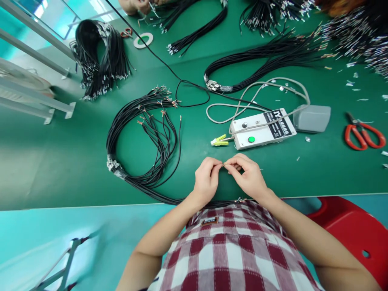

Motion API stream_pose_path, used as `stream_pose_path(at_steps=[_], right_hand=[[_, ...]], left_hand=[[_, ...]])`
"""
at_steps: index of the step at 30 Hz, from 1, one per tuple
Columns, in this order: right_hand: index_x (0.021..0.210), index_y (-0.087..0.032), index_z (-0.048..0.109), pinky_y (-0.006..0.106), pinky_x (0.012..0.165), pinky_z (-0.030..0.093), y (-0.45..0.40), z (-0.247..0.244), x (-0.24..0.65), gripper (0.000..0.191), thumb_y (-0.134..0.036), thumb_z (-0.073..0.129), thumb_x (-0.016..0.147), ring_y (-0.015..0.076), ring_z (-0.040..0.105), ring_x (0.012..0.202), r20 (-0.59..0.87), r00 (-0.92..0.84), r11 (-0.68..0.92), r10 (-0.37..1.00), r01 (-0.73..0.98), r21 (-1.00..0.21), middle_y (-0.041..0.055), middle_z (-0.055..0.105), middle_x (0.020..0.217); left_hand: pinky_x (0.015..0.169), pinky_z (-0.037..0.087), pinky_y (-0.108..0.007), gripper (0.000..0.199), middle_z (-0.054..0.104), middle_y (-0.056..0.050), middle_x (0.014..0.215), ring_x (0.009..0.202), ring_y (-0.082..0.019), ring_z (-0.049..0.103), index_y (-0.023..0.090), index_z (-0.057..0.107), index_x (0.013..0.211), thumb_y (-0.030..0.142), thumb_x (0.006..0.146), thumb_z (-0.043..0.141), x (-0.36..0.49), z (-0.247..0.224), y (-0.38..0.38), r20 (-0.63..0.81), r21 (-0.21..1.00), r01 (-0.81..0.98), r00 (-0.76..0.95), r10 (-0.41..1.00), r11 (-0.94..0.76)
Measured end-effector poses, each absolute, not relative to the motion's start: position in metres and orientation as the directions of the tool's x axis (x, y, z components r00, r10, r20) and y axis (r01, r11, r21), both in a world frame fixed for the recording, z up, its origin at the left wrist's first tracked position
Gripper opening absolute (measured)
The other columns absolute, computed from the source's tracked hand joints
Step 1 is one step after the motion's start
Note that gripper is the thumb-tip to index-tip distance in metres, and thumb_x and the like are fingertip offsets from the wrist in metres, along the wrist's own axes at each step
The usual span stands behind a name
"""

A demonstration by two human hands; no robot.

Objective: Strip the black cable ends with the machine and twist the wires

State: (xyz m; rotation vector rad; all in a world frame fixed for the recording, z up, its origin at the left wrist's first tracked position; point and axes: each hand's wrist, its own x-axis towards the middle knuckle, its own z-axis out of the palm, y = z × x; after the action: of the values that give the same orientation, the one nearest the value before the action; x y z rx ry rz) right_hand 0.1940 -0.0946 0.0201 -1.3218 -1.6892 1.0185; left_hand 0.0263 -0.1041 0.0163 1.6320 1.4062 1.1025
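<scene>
My left hand (pixel 207 178) and my right hand (pixel 247 173) meet at the front of the green table (pixel 75 161), each in a pinch. Between the fingertips is a tiny piece, too small to name. Left of my hands a bundle of black cables (pixel 113 133) curves round, its stripped copper ends fanned out; its lower part runs below my hands along the table edge. Just beyond my hands lies a white control box (pixel 262 129) with a green button, and a yellow-green clip (pixel 220 140) sticks out at its left end.
A grey pedal or block (pixel 312 118) adjoins the box. Red-handled scissors (pixel 363 135) lie at the right. More cable bundles (pixel 101 56) and a tape roll (pixel 143 40) are farther back. Another person's hand (pixel 141 6) is at the top. A red stool (pixel 348 234) stands lower right.
</scene>
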Motion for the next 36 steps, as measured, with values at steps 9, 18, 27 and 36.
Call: stream_pose_path(at_steps=[9, 18, 27, 36], right_hand=[[0.091, -0.020, 0.071, 0.036, 0.081, 0.033, -0.073, 0.040, 0.192, 0.022, -0.025, 0.051, 0.100, 0.0173, 0.061, 0.081, 0.280, -0.581, 0.637, 0.765, 0.746, -0.193, 0.0030, 0.075, 0.089], [0.100, -0.019, 0.070, 0.039, 0.077, 0.029, -0.041, 0.056, 0.186, 0.013, -0.027, 0.061, 0.094, 0.0249, 0.059, 0.100, 0.226, -0.642, 0.671, 0.733, 0.736, -0.084, 0.0072, 0.075, 0.100], [0.077, -0.024, 0.059, 0.041, 0.085, 0.034, 0.007, 0.046, 0.177, 0.024, -0.009, 0.051, 0.093, 0.0234, 0.055, 0.095, 0.142, -0.645, 0.644, 0.751, 0.763, 0.060, 0.0047, 0.067, 0.081], [0.073, -0.025, 0.055, 0.043, 0.090, 0.037, 0.009, 0.040, 0.179, 0.025, -0.014, 0.050, 0.095, 0.0221, 0.054, 0.090, 0.219, -0.611, 0.639, 0.761, 0.765, -0.086, 0.0028, 0.061, 0.071]], left_hand=[[0.067, 0.047, -0.025, 0.014, 0.063, -0.002, 0.080, 0.071, -0.014, 0.058, 0.019, 0.059, 0.084, 0.025, 0.095, 0.052, 0.014, 0.020, -0.089, 0.020, 0.932, 0.356, 0.143, 0.990, -0.070], [0.073, 0.048, -0.027, 0.014, 0.065, -0.004, 0.083, 0.077, -0.016, 0.059, 0.020, 0.062, 0.084, 0.023, 0.094, 0.053, -0.004, 0.016, -0.067, 0.111, 0.890, 0.428, 0.132, 0.985, -0.158], [0.054, 0.035, -0.021, 0.012, 0.058, 0.002, 0.067, 0.054, -0.009, 0.049, 0.017, 0.058, 0.080, 0.026, 0.088, 0.059, -0.015, 0.014, -0.033, -0.032, 0.965, 0.259, 0.001, 0.999, 0.031], [0.052, 0.031, -0.022, 0.011, 0.053, 0.003, 0.061, 0.051, -0.010, 0.045, 0.018, 0.056, 0.076, 0.019, 0.087, 0.057, -0.004, 0.009, -0.023, -0.022, 0.940, 0.340, 0.008, 1.000, 0.018]])
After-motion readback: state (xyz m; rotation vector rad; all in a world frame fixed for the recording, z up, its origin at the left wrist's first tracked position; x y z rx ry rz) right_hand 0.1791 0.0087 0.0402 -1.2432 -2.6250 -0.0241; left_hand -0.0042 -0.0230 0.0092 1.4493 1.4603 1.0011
